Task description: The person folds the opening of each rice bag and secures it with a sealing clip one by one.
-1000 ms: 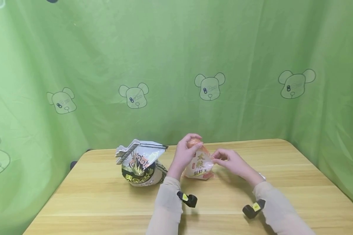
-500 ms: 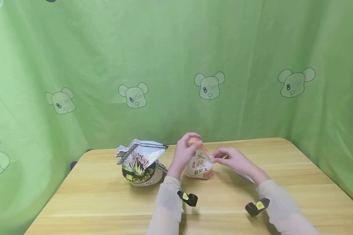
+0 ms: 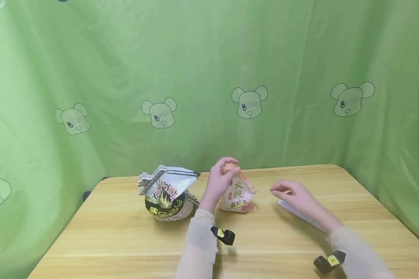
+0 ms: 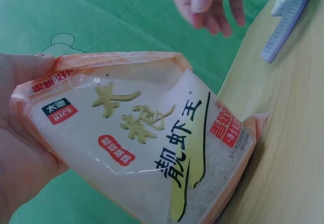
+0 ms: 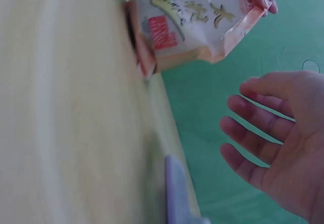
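My left hand [image 3: 220, 180] grips the gathered top corner of a white and orange rice bag [image 3: 238, 197], which stands on the table. In the left wrist view the thumb lies along the bag's folded orange top edge, and grains show through its clear lower part. My right hand [image 3: 296, 197] is apart from the bag, to its right, with fingers loosely bent and nothing in them, as the right wrist view shows. Below that hand a pale lilac bag clip [image 4: 289, 24] with a ruler-like bar lies on the table, partly covered by the hand in the head view.
Left of the rice bag stands a black and white bag [image 3: 171, 205], its folded top held by a grey-white clip [image 3: 153, 180]. The wooden table [image 3: 125, 244] ends at a green curtain [image 3: 202, 58] with bear drawings.
My right hand has let go of the rice bag's right edge and moved right, toward the bag clip, now more exposed. The left hand keeps its hold on the bag.
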The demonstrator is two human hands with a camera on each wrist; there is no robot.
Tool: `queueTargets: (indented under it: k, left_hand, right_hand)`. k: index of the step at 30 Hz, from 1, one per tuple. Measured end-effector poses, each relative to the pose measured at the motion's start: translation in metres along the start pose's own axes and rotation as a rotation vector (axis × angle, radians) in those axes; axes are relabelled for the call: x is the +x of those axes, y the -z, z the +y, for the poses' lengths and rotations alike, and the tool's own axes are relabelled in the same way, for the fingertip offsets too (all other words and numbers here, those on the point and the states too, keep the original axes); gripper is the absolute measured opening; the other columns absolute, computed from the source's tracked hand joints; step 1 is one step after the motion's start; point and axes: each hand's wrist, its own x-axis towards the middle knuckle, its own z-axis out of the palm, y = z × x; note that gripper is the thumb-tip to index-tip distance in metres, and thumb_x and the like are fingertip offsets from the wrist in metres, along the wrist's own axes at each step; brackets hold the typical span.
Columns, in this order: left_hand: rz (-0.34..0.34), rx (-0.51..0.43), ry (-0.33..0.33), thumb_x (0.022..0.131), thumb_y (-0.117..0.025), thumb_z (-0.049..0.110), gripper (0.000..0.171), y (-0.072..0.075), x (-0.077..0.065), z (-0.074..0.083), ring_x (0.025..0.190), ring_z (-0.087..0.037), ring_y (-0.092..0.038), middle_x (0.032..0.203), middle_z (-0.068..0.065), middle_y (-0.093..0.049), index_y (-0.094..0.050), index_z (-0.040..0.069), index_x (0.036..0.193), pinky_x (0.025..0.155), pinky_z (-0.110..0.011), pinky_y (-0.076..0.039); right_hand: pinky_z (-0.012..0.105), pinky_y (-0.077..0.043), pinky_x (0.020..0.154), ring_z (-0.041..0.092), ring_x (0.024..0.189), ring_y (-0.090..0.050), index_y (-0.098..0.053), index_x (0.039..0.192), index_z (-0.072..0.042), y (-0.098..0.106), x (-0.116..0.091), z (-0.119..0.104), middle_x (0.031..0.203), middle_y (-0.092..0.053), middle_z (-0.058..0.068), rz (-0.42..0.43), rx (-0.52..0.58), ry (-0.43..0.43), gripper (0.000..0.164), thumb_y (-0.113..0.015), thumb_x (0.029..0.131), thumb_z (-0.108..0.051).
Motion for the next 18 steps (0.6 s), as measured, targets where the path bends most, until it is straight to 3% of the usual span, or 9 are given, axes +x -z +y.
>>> queueTargets:
  k: [6,8,9,12,14,16,18]
  left_hand:
    - [-0.004,0.002,0.000,0.092,-0.065,0.020,0.024,0.002,0.001,-0.001,0.069,-0.013,-0.055,0.110,-0.012,-0.067,-0.063,0.016,0.116,0.064,-0.028,-0.052]
    - [-0.004,0.000,0.009,0.092,-0.065,0.021,0.025,0.003,0.001,-0.001,0.073,-0.012,-0.058,0.111,-0.011,-0.066,-0.063,0.016,0.116,0.066,-0.029,-0.053]
    - [-0.002,0.000,0.014,0.092,-0.065,0.021,0.024,0.003,0.000,-0.001,0.078,-0.012,-0.060,0.113,-0.010,-0.066,-0.063,0.017,0.116,0.068,-0.029,-0.054]
    - [0.007,-0.002,0.027,0.092,-0.066,0.021,0.022,0.002,0.000,-0.001,0.087,-0.013,-0.063,0.114,-0.006,-0.065,-0.063,0.020,0.114,0.072,-0.032,-0.056]
    - [0.012,-0.001,0.028,0.092,-0.066,0.021,0.022,0.002,0.001,-0.002,0.087,-0.014,-0.063,0.113,-0.006,-0.066,-0.064,0.022,0.114,0.074,-0.033,-0.057]
    - [0.013,-0.001,0.027,0.091,-0.066,0.021,0.023,0.002,0.001,-0.002,0.085,-0.014,-0.064,0.112,-0.007,-0.067,-0.064,0.022,0.114,0.076,-0.034,-0.057]
    - [0.014,0.000,0.019,0.092,-0.065,0.021,0.024,0.002,0.001,-0.002,0.085,-0.014,-0.065,0.113,-0.009,-0.068,-0.063,0.020,0.116,0.079,-0.035,-0.057]
  right_hand:
    - [0.053,-0.048,0.094,0.036,0.115,-0.058,-0.065,0.115,-0.009,0.005,-0.018,0.017,0.129,-0.061,0.018,0.089,0.045,-0.065,0.031,-0.056,0.099,-0.033]
    - [0.049,-0.046,0.097,0.021,0.119,-0.055,-0.064,0.117,-0.009,0.007,-0.024,0.022,0.132,-0.059,0.018,0.111,0.063,-0.087,0.034,-0.055,0.099,-0.035]
    - [0.041,-0.046,0.097,0.011,0.116,-0.055,-0.064,0.118,-0.008,0.008,-0.027,0.025,0.134,-0.058,0.018,0.119,0.068,-0.097,0.035,-0.055,0.099,-0.036]
    - [0.030,-0.051,0.071,-0.006,0.096,-0.053,-0.061,0.122,-0.008,0.013,-0.035,0.034,0.138,-0.054,0.020,0.119,0.101,-0.162,0.039,-0.056,0.098,-0.038]
    - [0.035,-0.051,0.071,0.003,0.099,-0.059,-0.058,0.127,-0.005,0.017,-0.037,0.042,0.141,-0.049,0.024,0.105,0.115,-0.199,0.044,-0.055,0.098,-0.039]
    - [0.049,-0.049,0.075,0.025,0.106,-0.061,-0.054,0.131,-0.002,0.019,-0.038,0.050,0.143,-0.045,0.028,0.087,0.145,-0.236,0.049,-0.055,0.098,-0.039]
    - [0.048,-0.046,0.086,0.029,0.118,-0.055,-0.051,0.134,0.000,0.020,-0.037,0.058,0.143,-0.046,0.028,0.070,0.152,-0.258,0.053,-0.055,0.098,-0.039]
